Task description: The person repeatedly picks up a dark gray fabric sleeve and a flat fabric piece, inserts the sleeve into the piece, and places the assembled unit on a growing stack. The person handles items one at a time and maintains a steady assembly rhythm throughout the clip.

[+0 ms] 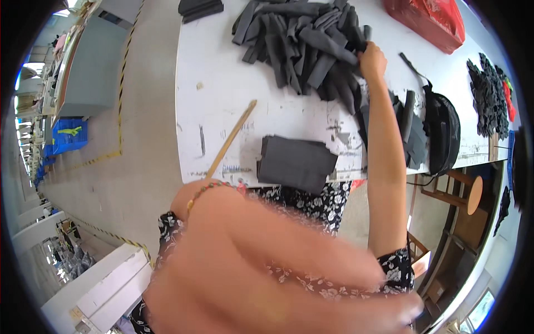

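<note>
My left hand (267,261) is very close to the view, large and blurred, with a beaded bracelet (201,196) at the wrist. Its fingers stretch to the right, apart, and nothing shows between them. Across the table my right arm reaches to a heap of dark grey fabric pieces (289,42), many folded or rolled into strips. There my right hand (372,60) has its fingers curled on a fabric piece (367,32) at the heap's right side. A neat stack of flat dark grey fabric pieces (297,164) lies at the near table edge.
The white table (217,78) carries a wooden stick (232,136), a black bag (442,131), a red plastic bundle (431,22) and another dark stack (200,8). More dark pieces (414,139) lie beside my right forearm. A wooden stool (467,195) stands at the right.
</note>
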`<state>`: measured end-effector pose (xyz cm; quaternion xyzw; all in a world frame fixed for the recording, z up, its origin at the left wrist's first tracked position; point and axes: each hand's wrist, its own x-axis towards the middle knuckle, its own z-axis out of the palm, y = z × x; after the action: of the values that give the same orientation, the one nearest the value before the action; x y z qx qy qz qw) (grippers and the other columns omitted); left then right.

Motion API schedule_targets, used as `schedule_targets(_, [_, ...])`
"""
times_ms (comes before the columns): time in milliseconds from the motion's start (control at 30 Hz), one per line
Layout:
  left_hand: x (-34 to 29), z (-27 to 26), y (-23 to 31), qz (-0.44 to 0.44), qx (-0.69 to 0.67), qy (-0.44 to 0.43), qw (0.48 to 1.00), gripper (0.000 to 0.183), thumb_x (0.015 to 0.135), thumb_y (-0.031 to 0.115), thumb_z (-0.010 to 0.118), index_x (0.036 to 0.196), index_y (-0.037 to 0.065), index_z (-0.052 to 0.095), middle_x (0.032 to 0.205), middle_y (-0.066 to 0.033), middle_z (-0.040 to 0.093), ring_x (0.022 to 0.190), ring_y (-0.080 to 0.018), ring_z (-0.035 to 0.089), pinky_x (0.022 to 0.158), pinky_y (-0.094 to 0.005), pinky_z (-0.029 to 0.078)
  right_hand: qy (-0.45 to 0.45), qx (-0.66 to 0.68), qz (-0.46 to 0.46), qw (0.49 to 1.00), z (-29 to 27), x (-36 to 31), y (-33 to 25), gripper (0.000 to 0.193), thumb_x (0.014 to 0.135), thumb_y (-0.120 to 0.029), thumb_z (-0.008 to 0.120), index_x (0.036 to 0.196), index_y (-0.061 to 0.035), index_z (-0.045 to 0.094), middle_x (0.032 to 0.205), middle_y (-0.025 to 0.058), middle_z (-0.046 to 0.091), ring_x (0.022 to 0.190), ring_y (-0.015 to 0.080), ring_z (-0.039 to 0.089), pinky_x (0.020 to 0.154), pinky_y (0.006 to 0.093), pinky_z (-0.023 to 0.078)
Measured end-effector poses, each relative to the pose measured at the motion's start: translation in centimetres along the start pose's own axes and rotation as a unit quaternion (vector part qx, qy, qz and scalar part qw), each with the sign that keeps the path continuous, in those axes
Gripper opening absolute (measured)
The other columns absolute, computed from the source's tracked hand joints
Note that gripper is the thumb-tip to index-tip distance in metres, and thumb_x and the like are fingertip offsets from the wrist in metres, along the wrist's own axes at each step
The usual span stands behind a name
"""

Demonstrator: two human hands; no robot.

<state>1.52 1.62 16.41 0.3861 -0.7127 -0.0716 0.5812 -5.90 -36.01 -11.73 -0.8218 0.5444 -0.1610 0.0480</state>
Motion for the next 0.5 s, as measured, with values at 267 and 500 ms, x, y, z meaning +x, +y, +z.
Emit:
schedule_targets(267, [-11.5, -2.3, -26.2, -0.423, 0.010, 0.171, 0.890, 0.068, 0.092, 0.035, 0.066, 0.146, 0.004, 0.038, 0.148, -0.0162, 0.041, 0.137, -0.0286, 0.040, 0.112, -0.0389, 0.032, 0.013, 0.104, -0.069, 0.992, -2.2, -6.9, -8.4, 0.030, 0.081, -0.011, 0.061, 0.109, -0.0020, 0.063, 0.101, 0.0217, 0.064, 0.090, 0.0413, 0.065, 0.080, 0.0469, 0.052])
schedule_targets(500, [-14.1, -1.8, -23.7, -0.392, 0.177, 0.150, 0.890, 0.055, 0.089, 0.033, 0.070, 0.136, 0.010, 0.052, 0.140, -0.0222, 0.045, 0.134, -0.0337, 0.040, 0.108, -0.0427, 0.035, 0.064, 0.198, -0.006, 0.978, -6.7, -13.7, -8.7, 0.023, 0.088, -0.023, 0.067, 0.107, -0.0104, 0.073, 0.095, 0.0183, 0.066, 0.082, 0.0356, 0.065, 0.071, 0.0436, 0.052])
